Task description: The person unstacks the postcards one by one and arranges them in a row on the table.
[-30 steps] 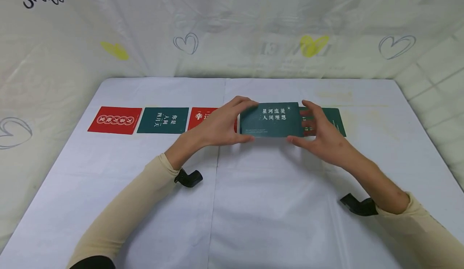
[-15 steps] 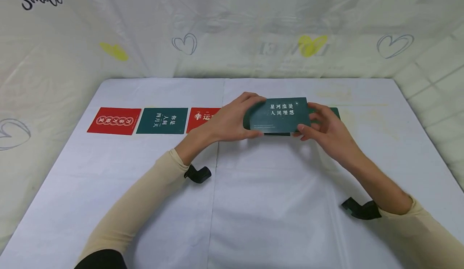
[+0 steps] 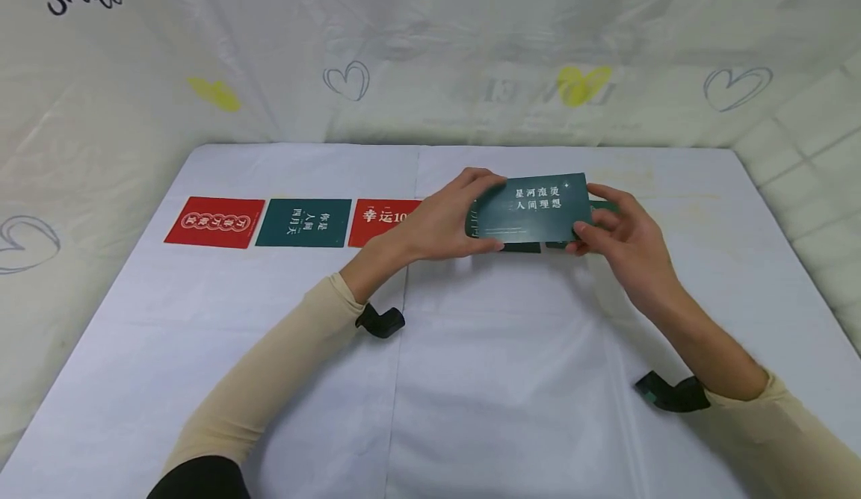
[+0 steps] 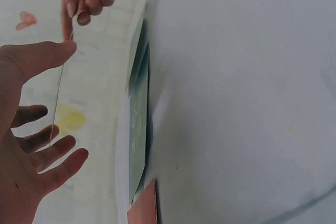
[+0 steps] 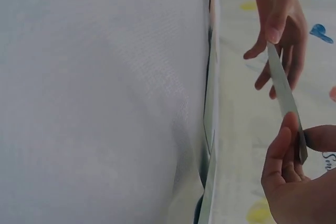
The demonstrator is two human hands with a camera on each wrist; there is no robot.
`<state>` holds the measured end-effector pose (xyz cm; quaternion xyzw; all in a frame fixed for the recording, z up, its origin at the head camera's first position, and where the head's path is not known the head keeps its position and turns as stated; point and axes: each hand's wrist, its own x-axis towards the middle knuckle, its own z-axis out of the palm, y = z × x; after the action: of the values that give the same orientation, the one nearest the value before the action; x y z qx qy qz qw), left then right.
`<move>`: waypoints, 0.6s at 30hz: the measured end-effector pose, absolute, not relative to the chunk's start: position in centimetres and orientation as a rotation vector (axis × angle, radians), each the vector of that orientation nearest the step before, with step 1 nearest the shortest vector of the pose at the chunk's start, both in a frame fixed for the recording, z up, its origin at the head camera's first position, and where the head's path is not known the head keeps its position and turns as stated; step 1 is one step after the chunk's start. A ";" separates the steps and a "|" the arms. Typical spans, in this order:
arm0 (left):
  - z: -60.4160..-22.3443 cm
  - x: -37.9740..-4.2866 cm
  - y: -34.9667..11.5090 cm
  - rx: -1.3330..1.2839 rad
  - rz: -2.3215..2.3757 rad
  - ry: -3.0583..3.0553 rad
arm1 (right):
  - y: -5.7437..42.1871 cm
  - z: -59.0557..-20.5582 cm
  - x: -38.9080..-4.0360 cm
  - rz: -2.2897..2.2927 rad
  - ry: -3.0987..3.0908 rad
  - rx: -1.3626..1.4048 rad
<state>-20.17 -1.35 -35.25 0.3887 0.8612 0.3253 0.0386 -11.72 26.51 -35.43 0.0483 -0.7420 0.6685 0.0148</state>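
Observation:
A green printed card (image 3: 531, 209) with white lettering is held up over the table's row of cards, its face toward the head camera. My left hand (image 3: 447, 219) holds its left end, thumb at the lower edge and fingers at the upper edge. At the other end my right hand (image 3: 628, 245) pinches the lower right corner between thumb and fingers. In the left wrist view the card (image 4: 56, 95) appears almost edge-on, the left fingers spread behind it. The right wrist view has the card (image 5: 285, 90) slanting between both hands, above the tabletop.
On the white table (image 3: 498, 379) lie a red card (image 3: 214, 222), a green card (image 3: 303, 222) and another red card (image 3: 377, 215) partly behind the left hand. More green cards (image 3: 523, 247) are mostly hidden by the held one. A printed white curtain (image 3: 430, 28) stands behind the table.
Both hands have moved right and slightly up with the green card, which is now tilted a little. My right fingers have closed from around its right end onto the corner.

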 end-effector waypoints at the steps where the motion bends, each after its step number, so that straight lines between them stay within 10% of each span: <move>1: -35.3 -20.1 -1.2 1.193 1.006 2.638 | 26.6 -35.5 -11.7 2.097 -2.278 0.152; 18: -35.2 -19.3 2.4 0.901 1.055 2.752 | 28.6 -35.5 -11.3 2.260 -1.970 0.079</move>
<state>-19.32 2.44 -35.18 0.2923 0.8925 0.3422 0.0296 -11.27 28.65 -35.51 0.0264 -0.6551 0.7517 0.0712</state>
